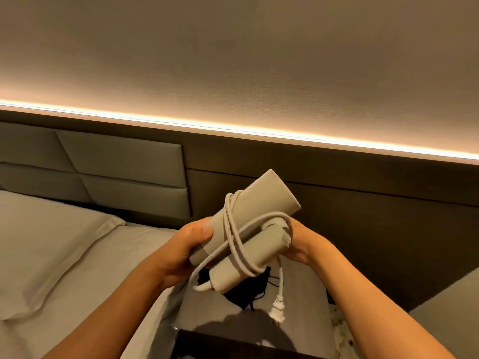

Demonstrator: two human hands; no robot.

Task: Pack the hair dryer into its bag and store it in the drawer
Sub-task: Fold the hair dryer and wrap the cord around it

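Gripping the beige folded plastic hair dryer wrapped in its pale cord, left hand and right hand hold it in open air above the black drawstring bag, right of the bed's edge.

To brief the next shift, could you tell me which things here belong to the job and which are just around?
Job: hair dryer, its cord, plug, black bag, left hand, right hand.
Around: pillow, headboard, light strip.
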